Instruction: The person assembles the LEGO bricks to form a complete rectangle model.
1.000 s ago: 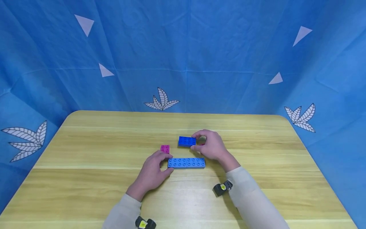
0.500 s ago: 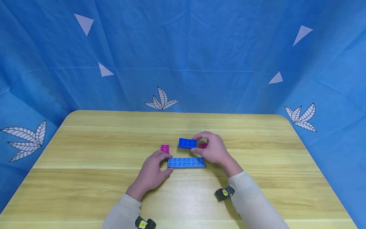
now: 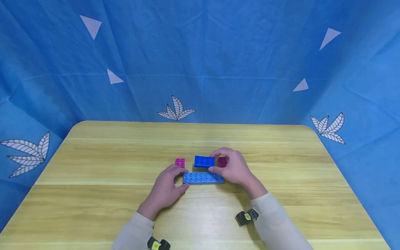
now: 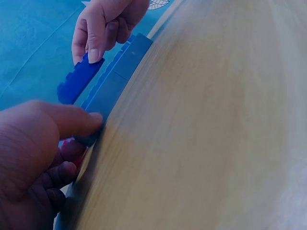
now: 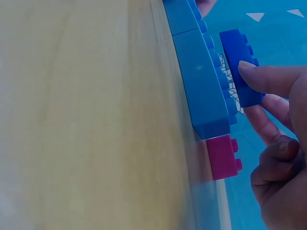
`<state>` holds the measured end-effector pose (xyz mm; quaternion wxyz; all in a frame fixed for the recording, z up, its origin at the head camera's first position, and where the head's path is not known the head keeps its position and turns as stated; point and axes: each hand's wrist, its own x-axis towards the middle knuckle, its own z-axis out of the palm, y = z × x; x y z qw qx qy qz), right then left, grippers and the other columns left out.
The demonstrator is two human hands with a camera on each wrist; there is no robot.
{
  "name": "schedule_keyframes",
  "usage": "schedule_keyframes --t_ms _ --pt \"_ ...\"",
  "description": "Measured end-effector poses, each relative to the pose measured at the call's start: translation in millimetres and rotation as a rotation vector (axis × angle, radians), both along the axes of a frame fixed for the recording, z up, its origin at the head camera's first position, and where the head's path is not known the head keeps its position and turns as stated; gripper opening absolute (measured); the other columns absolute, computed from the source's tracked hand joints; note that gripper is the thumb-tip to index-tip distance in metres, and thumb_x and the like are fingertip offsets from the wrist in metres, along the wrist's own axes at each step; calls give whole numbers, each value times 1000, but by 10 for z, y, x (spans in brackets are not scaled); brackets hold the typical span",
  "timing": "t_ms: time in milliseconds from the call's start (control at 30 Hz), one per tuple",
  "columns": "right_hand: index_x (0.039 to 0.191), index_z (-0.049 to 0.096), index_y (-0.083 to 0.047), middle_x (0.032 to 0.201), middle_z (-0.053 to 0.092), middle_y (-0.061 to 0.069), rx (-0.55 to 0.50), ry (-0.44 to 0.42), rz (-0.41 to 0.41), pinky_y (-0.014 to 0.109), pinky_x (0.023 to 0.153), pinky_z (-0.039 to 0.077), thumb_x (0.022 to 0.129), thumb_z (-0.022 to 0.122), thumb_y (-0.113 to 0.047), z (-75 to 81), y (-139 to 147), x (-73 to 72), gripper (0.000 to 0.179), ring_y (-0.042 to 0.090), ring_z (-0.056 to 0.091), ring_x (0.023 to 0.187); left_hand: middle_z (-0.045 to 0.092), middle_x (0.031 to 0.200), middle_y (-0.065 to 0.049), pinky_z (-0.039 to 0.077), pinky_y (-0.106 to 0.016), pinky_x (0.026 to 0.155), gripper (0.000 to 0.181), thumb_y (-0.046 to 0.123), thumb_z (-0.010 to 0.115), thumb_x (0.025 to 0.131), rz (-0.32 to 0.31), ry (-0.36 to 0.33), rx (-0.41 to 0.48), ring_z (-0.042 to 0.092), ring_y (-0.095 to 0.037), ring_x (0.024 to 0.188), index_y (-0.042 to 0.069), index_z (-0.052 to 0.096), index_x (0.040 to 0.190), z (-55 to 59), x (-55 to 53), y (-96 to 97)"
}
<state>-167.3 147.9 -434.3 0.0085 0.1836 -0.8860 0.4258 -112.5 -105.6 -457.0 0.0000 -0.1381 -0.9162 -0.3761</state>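
Two light blue building bricks (image 3: 193, 178) lie end to end in a row on the table, studs up. My left hand (image 3: 167, 186) grips the row's left end, thumb on the near side and fingers behind. A dark blue building brick (image 3: 202, 161) is pinched at its right end by my right hand (image 3: 234, 167). It hangs just behind the row, raised off the table and apart from the light blue bricks, as the right wrist view shows. One pink brick (image 3: 179, 162) sits behind my left fingertips. Another pink brick (image 5: 223, 158), partly hidden in the head view, stands by my right hand.
The wooden table (image 3: 109, 208) has rounded far corners. Behind it hangs a blue cloth (image 3: 200, 52) with white triangles and leaf prints. A black wrist camera (image 3: 247, 217) is strapped to the right sleeve, with another camera (image 3: 158, 243) on the left.
My right hand has lifted the dark blue brick slightly and brought it nearer to the light blue row. More of the right pink brick shows. My left hand has stayed in place.
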Motion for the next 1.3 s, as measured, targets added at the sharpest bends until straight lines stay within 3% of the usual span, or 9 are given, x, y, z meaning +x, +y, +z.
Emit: schedule_keyframes --t_ms 233,667,1300 --pt "104 74 -22 93 64 -7 -26 -13 24 39 70 47 76 89 -17 1 16 55 32 27 56 82 61 118 -1 49 -38 92 37 18 81 86 -1 -1 0 57 -19 104 11 69 121 13 6 9" --pt "103 74 -18 99 67 -8 -55 -34 87 42 76 52 75 88 -14 -37 30 130 31 27 61 85 62 114 -1 49 -38 88 36 16 82 84 -10 41 27 56 -17 99 9 70 118 -19 -2 0" --pt "103 73 -17 98 66 -9 -45 -45 148 38 78 53 75 89 -14 -90 54 173 32 18 62 87 62 117 -2 48 -39 94 37 18 81 85 -4 22 3 57 -20 106 10 70 119 -12 -2 4"
